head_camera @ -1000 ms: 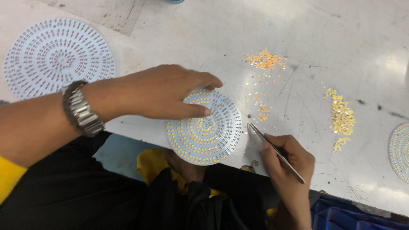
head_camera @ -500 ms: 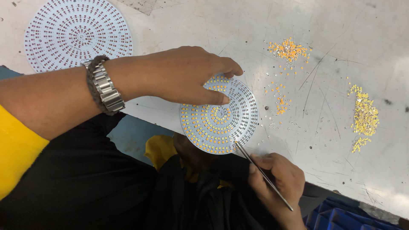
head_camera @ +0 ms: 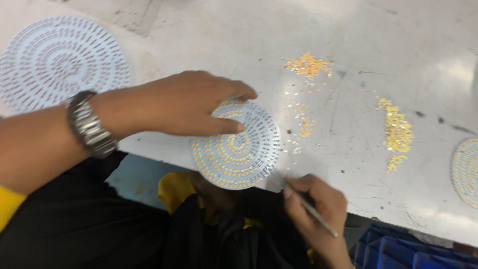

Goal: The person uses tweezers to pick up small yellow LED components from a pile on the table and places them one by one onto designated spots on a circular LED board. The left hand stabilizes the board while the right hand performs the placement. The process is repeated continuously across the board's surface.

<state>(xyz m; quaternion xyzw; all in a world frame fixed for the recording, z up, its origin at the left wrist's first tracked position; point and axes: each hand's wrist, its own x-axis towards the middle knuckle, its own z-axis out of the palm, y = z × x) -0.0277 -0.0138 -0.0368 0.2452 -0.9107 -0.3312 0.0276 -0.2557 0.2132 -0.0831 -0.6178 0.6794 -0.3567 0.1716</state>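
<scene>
two hands on the job, all placed relative to the round led board (head_camera: 239, 149), which lies flat on the grey metal table (head_camera: 348, 30) and overhangs its near edge. left hand (head_camera: 194, 102) lies palm-down over the board's upper-left part, fingers spread, thumb tip pressing its face; a flat hold-down, not a clench, nothing gripped. a metal wristwatch (head_camera: 88, 124) sits on that wrist, well left of the board. right hand (head_camera: 313, 204) is just below-right of the board, off the table edge, fingers pinched around thin metal tweezers (head_camera: 308, 206); tips point up-left toward the board's lower-right rim, but the frame is blurred, so i can't tell if they touch it. small orange chip pile (head_camera: 308, 65) lies up-right of the board, with loose chips (head_camera: 301, 124) scattered just right of it. yellow chip pile (head_camera: 396, 132) sits well right. second, larger round board (head_camera: 55, 60) is far up-left, a third board (head_camera: 465, 172) at the far right edge. blue bin (head_camera: 408, 249) sits below-right, under the table.
</scene>
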